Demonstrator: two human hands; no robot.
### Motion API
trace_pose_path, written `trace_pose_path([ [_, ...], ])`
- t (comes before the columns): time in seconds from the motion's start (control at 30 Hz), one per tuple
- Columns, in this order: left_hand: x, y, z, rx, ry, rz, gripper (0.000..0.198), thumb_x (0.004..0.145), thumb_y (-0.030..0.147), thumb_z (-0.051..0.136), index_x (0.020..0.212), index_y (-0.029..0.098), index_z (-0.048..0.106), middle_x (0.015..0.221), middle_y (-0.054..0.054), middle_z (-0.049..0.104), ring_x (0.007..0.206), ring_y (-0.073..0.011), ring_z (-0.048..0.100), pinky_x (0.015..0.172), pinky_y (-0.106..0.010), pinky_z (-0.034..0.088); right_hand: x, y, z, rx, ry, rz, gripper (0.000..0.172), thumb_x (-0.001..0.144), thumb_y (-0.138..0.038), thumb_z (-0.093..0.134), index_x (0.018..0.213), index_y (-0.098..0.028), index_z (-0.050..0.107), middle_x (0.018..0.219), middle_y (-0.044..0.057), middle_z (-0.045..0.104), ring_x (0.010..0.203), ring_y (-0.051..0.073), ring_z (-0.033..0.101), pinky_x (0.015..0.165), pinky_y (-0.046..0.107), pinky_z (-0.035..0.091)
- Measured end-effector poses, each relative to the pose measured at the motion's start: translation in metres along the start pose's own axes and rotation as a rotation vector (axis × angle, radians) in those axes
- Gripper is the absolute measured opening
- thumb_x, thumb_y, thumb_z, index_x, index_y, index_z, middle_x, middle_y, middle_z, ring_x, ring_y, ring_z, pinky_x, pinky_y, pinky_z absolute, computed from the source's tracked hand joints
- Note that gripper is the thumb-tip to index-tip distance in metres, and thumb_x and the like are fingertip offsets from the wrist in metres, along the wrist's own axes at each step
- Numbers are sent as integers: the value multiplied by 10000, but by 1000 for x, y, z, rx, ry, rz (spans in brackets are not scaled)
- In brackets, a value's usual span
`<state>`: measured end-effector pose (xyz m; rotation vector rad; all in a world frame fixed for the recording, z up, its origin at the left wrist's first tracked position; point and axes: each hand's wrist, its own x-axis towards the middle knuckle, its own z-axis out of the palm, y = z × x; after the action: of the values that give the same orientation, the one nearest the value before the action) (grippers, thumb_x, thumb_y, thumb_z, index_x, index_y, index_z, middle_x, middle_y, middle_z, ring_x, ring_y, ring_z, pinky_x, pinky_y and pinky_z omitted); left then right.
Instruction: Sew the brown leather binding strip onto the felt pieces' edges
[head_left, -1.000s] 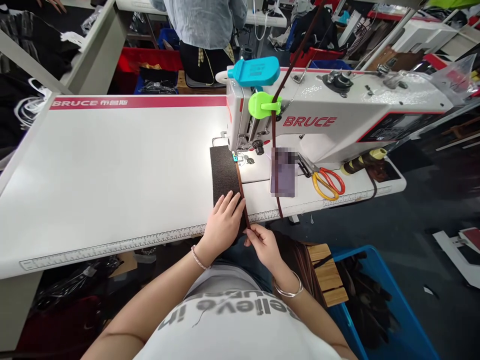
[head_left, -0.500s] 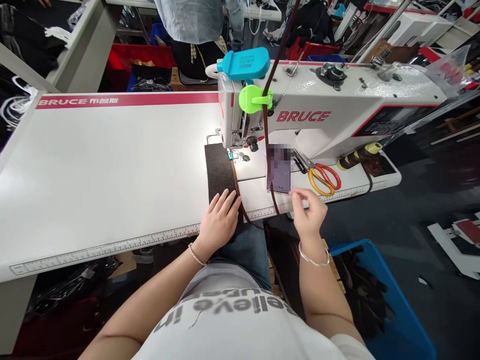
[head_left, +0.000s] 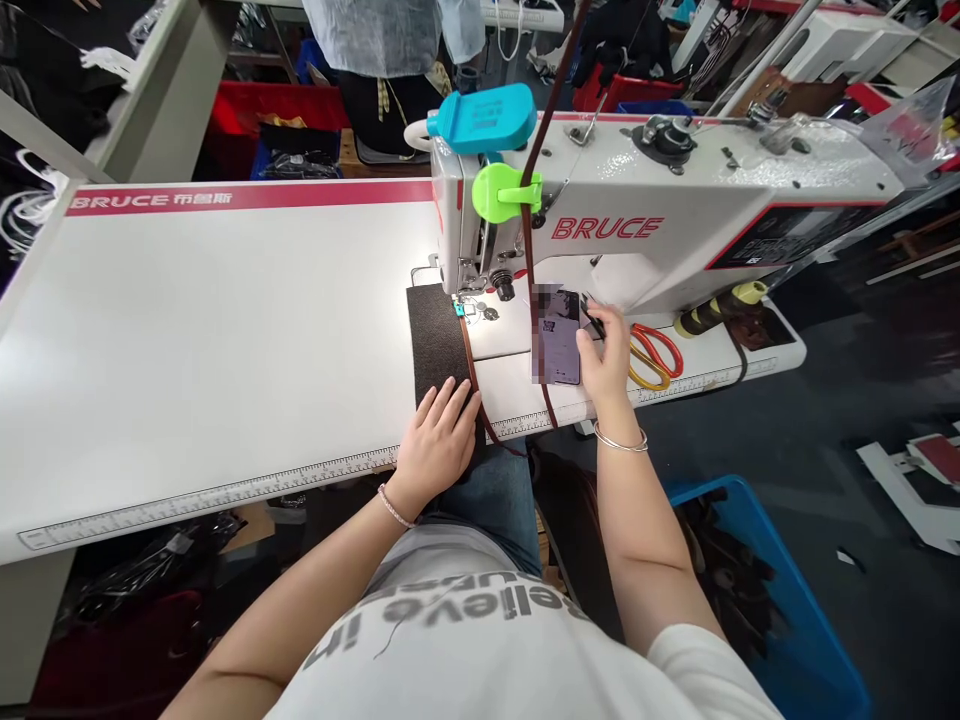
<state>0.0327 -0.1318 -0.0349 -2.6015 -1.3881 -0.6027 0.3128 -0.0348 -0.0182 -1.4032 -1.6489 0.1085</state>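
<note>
My left hand (head_left: 439,435) lies flat, fingers stretched, on a dark fabric strip (head_left: 437,335). The strip runs under the presser foot (head_left: 460,308) of a white sewing machine (head_left: 615,185). A narrow brown binding tape (head_left: 529,260) hangs down past the green clip, and another length lies along the strip's right edge beside my fingers. My right hand (head_left: 606,360) is at the small black thread snips (head_left: 592,318), thumb and fingers closed around them and partly hiding them. Just left of it is a phone (head_left: 559,340); to its right lie scissors (head_left: 652,355) with orange and yellow handles.
A dark thread cone (head_left: 712,312) lies at the right of the machine bed. The white tabletop (head_left: 225,340) stretches left, with a ruler along its front edge. A blue bin (head_left: 795,610) with dark pieces stands below right. A person (head_left: 382,40) is behind the machine.
My right hand has moved up and forward from the table's front edge to the snips beside the phone. My left hand and the fabric strip have stayed in place.
</note>
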Motion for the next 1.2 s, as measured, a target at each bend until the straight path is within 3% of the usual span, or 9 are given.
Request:
trace_pose_path([
  [0.1,0,0,0,-5,1,4,451,949,212,465,1383,108,534,1437,-128,541,1375,-325,456,1159,-474,335,-17,-8,-4,13,274,-53,301,948,-418,454,1121,-189,545,1160,128,617,1183,245,565,1056,504,450],
  [0.23,0,-1,-1,-2,3,12,448,946,210,475,1377,110,538,1432,-123,547,1369,-324,463,1150,-473,352,-76,-35,-4,-6,480,-52,210,947,-348,427,967,-182,554,847,91,601,862,212,626,784,415,540],
  [0.27,0,-1,-1,0,3,12,445,945,211,477,1374,110,541,1432,-122,547,1367,-323,466,1147,-473,357,-95,-44,-2,22,450,-71,180,940,-326,436,929,-186,551,789,77,591,797,200,621,727,390,538],
  [0.33,0,-1,-2,2,2,10,438,945,211,479,1365,110,549,1429,-122,550,1360,-322,474,1140,-475,369,-133,-63,4,116,248,-66,134,922,-276,460,918,-191,564,776,70,615,764,190,628,703,378,547],
  [0.43,1,0,-2,-9,-3,0,433,944,207,480,1359,107,553,1425,-126,553,1354,-323,481,1132,-481,382,-176,-84,19,205,24,114,154,922,-222,464,1008,-181,584,925,102,671,896,198,657,798,389,571],
  [0.5,2,0,-2,-22,-12,-1,440,946,206,478,1369,105,543,1431,-131,547,1362,-324,471,1135,-487,382,-188,-91,28,173,-47,205,187,923,-228,484,1068,-170,589,1022,123,675,985,207,652,868,394,565],
  [0.63,2,0,-2,-50,-37,-6,444,953,204,464,1383,112,530,1444,-138,531,1388,-322,440,1145,-501,375,-183,-92,39,147,-172,241,210,913,-280,547,1070,-159,616,1010,116,688,966,213,659,855,365,557],
  [0.8,0,0,-6,-63,-65,-6,430,959,184,454,1373,111,539,1439,-143,534,1403,-329,418,1156,-512,367,-165,-98,36,327,-394,264,167,924,-302,553,867,-172,641,828,57,697,780,160,670,719,261,529],
  [1.2,-2,10,-7,-66,-81,-13,441,962,190,436,1373,59,526,1436,-144,536,1403,-330,411,1169,-492,353,-160,-115,33,661,-527,611,305,955,-436,499,920,-159,621,551,-15,571,520,100,568,565,208,471],
])
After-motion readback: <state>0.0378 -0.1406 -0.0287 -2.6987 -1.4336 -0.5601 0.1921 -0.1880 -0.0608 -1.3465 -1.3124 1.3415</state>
